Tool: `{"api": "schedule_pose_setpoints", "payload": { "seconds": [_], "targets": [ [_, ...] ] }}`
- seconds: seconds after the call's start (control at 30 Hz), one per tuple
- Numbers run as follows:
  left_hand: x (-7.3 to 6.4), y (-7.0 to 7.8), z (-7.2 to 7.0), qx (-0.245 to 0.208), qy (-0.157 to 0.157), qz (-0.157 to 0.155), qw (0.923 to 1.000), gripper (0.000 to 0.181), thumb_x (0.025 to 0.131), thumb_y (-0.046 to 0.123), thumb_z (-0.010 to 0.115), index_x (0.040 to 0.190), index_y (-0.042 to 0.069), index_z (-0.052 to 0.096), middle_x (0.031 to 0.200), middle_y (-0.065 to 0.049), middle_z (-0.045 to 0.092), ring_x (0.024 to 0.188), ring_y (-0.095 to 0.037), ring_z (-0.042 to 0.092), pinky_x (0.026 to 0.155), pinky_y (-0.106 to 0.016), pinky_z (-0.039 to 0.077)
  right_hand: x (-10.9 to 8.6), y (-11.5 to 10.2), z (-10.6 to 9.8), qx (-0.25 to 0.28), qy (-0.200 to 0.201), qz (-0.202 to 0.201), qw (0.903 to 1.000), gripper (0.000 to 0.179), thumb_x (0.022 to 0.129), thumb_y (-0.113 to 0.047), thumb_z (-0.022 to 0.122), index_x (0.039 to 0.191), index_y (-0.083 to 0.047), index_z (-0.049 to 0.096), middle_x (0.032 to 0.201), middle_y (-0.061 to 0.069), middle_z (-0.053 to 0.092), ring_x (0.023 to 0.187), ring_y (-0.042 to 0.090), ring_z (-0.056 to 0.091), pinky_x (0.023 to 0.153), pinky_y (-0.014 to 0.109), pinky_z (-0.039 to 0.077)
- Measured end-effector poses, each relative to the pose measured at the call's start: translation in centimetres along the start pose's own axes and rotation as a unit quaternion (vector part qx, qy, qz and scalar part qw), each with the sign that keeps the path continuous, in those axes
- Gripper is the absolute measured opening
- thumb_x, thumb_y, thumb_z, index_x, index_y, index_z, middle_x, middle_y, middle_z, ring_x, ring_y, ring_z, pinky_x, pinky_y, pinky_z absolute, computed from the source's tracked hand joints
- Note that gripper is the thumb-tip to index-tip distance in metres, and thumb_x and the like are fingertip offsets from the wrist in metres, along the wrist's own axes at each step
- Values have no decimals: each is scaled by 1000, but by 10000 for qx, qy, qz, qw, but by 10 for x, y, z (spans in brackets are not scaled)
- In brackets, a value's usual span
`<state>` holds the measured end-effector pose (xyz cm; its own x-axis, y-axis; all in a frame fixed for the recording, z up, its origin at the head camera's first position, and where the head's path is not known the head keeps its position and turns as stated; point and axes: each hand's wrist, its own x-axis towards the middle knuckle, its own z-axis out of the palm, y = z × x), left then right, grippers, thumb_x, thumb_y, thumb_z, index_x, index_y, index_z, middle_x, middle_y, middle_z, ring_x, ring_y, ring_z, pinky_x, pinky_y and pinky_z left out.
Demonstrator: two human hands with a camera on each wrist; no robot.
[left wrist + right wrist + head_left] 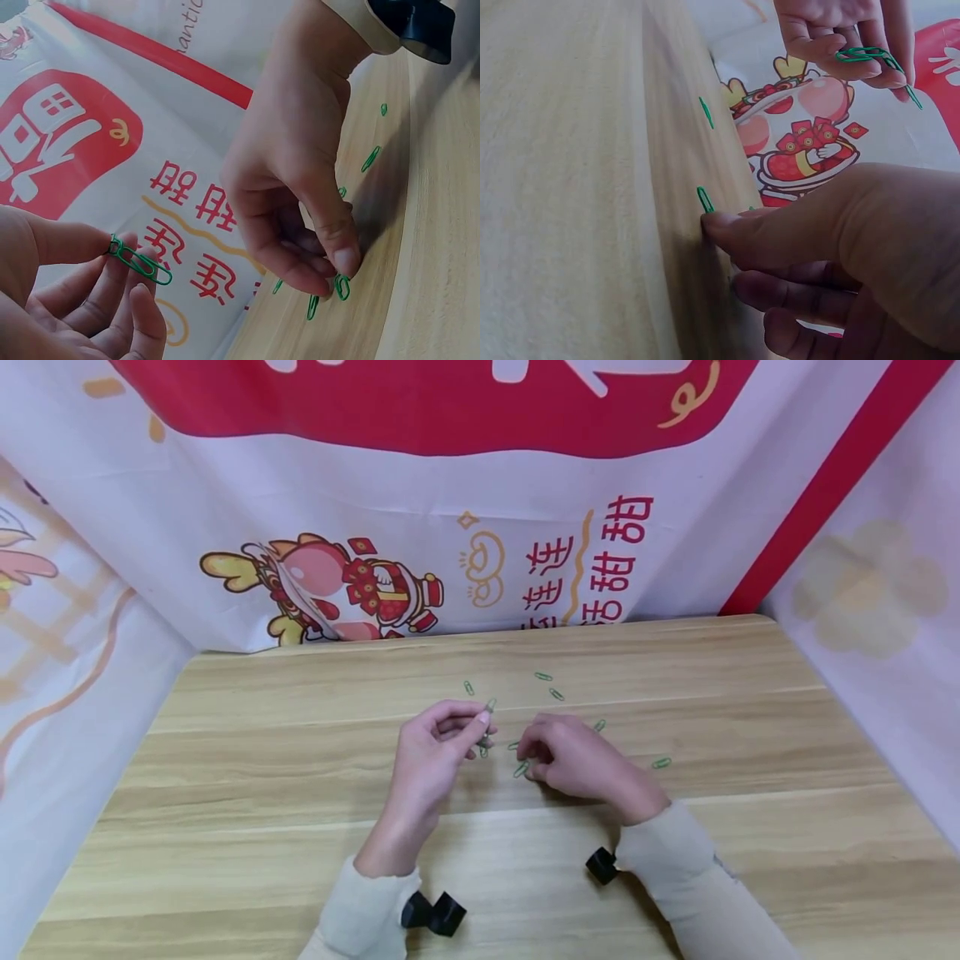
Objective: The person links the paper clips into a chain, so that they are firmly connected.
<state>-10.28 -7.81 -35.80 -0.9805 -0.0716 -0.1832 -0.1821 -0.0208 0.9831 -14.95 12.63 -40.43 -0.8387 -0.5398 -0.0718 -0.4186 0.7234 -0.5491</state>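
My left hand (431,752), raised over the table, pinches linked green paper clips (142,264) between thumb and fingertips. In the right wrist view this chain (864,54) lies across the fingers. To its right, my right hand (573,756) is low at the tabletop, palm side down. Its thumb and index finger pinch one green paper clip (343,287), whose looped end (703,198) sticks out past the thumb tip. Another loose paper clip (312,307) lies right beside those fingertips.
Several green paper clips lie scattered on the wooden table (262,793): one paper clip (468,687) behind the left hand, one paper clip (543,677) farther back, one paper clip (661,762) to the right. A printed cloth (420,485) hangs behind the table's far edge.
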Motion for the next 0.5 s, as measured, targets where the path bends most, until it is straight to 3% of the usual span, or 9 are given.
{"api": "schedule_pose_setpoints", "payload": {
  "seconds": [0.23, 0.5],
  "targets": [
    [1, 0, 1, -65, -128, -66, 9999, 16, 101, 9, 75, 117, 8, 77, 112, -20, 80, 87, -14, 73, 72, -23, 58, 0, 0, 3, 121, 2, -306, 9995, 10, 92, -11, 85, 97, -16, 78, 91, -4, 69, 80, 10, 60, 75, 28, 53],
    [0, 0, 2, -32, -158, -130, 9998, 15, 102, 10, 74, 116, 8, 77, 110, -17, 80, 93, -22, 74, 73, -25, 58, 2, -4, 8, 284, -308, -305, 9987, 10, 96, -9, 79, 90, -15, 72, 79, -6, 62, 70, 8, 55, 65, 25, 48]
  ]
}}
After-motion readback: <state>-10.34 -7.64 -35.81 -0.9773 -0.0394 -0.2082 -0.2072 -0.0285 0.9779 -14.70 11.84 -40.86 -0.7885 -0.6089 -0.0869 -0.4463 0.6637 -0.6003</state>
